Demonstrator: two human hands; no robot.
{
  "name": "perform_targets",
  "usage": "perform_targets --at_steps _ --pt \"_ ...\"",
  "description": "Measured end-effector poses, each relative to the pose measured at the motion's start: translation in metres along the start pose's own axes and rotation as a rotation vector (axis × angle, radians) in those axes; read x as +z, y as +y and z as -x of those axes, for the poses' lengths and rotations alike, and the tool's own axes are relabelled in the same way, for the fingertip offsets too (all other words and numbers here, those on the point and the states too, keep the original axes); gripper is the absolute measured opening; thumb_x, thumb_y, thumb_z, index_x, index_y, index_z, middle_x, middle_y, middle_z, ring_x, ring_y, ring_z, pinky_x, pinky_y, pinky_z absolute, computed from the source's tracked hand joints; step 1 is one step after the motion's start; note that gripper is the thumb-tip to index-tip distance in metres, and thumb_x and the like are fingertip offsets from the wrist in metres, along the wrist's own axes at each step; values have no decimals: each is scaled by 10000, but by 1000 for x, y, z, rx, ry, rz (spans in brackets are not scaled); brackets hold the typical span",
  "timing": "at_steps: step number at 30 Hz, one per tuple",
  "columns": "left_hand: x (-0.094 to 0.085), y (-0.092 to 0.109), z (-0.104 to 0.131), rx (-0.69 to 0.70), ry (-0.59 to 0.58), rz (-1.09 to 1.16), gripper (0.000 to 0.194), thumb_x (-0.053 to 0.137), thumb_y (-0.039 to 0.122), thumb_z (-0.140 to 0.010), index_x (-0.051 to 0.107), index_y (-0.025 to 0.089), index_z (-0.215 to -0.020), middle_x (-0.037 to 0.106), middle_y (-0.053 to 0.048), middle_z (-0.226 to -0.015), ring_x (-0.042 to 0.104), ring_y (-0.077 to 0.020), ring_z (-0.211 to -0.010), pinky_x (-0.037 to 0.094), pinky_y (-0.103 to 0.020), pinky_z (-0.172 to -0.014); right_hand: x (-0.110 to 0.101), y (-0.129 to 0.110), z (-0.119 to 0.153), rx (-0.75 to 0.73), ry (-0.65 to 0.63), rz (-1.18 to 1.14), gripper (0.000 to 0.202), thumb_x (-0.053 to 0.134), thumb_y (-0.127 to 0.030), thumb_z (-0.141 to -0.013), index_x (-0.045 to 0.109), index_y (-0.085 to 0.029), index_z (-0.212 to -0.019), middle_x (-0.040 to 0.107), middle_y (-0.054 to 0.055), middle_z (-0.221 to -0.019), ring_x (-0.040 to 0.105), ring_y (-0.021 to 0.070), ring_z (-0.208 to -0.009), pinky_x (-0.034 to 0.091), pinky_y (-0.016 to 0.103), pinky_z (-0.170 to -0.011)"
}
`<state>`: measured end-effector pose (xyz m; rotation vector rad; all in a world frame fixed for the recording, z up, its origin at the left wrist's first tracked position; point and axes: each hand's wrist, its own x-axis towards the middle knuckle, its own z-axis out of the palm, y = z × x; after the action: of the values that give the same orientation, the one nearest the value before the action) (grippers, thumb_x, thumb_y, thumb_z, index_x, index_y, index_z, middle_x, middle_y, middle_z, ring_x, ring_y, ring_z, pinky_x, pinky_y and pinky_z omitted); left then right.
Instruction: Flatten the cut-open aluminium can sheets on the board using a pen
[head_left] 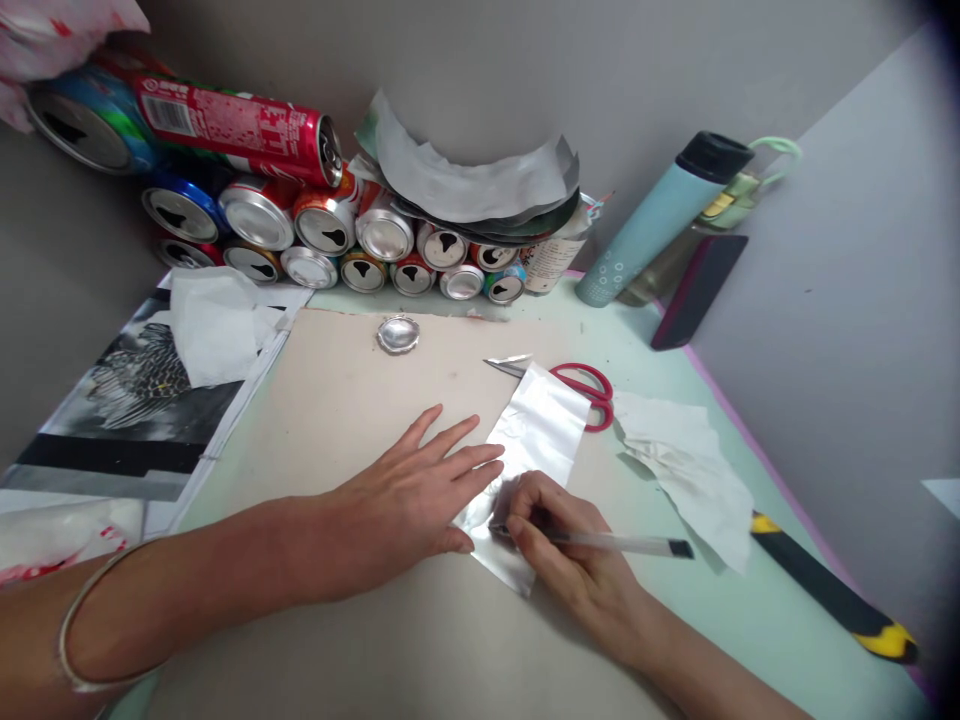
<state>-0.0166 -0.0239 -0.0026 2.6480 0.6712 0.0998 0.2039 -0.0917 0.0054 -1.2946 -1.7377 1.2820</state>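
Observation:
A shiny silver metal sheet (pixel 544 425) lies on the beige board (pixel 352 410), its near end between my hands. My left hand (pixel 427 485) is spread flat, fingertips resting on the sheet's left edge. In my right hand (pixel 566 555) is a pen (pixel 637 544) with a clear barrel and black end cap, its tip down at the sheet, mostly hidden by my fingers. Red-handled scissors (pixel 592 385) lie partly under the sheet's far end. A small round silver can bottom (pixel 397 335) sits farther back on the board.
Stacked drink cans (pixel 322 225) line the back, with curved cut metal sheets (pixel 472 180) on top. At right are a blue bottle (pixel 652 225), a dark phone-like slab (pixel 697 290), crumpled tissue (pixel 686 470) and a black-yellow cutter handle (pixel 825 590). A printed bird picture (pixel 135 390) lies left.

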Motion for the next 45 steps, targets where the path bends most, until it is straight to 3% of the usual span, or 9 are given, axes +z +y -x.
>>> perform_targets --at_steps 5,13,19,29,45 --pt "-3 1 0 -9 -39 -6 715 728 394 -950 402 110 -1520 386 -135 -1634 194 -387 -1566 105 -648 -1244 3 5 1 -2 37 28 196 486 -270 -1034 459 -235 -842 500 -26 -751 414 154 -658 349 282 -601" --pt "1 -1 -1 4 -20 -21 722 755 385 -928 422 106 -1505 410 -140 -1621 219 -395 -1558 132 -660 -1237 -1 -4 0 2 -21 23 226 470 -263 -1035 447 -231 -812 493 -18 -778 424 157 -690 353 286 -617" --pt "1 -1 0 10 -5 -33 709 729 401 -948 409 118 -1514 402 -133 -1626 216 -380 -1562 132 -635 -1248 1 1 0 14 27 23 208 473 -287 -1042 452 -235 -841 480 -32 -751 399 151 -657 337 284 -599" --pt "6 -4 2 31 53 -29 726 763 387 -921 413 152 -1512 440 -140 -1604 225 -367 -1562 133 -614 -1254 -2 -1 2 9 -5 26 235 452 -302 -1060 446 -234 -835 487 -21 -775 418 158 -685 348 289 -618" --pt "8 -6 2 29 32 -45 720 734 410 -941 394 164 -1526 421 -132 -1617 199 -351 -1572 116 -601 -1259 -1 -1 3 20 17 29 221 442 -300 -1066 444 -237 -854 486 -23 -773 416 156 -676 345 292 -610"
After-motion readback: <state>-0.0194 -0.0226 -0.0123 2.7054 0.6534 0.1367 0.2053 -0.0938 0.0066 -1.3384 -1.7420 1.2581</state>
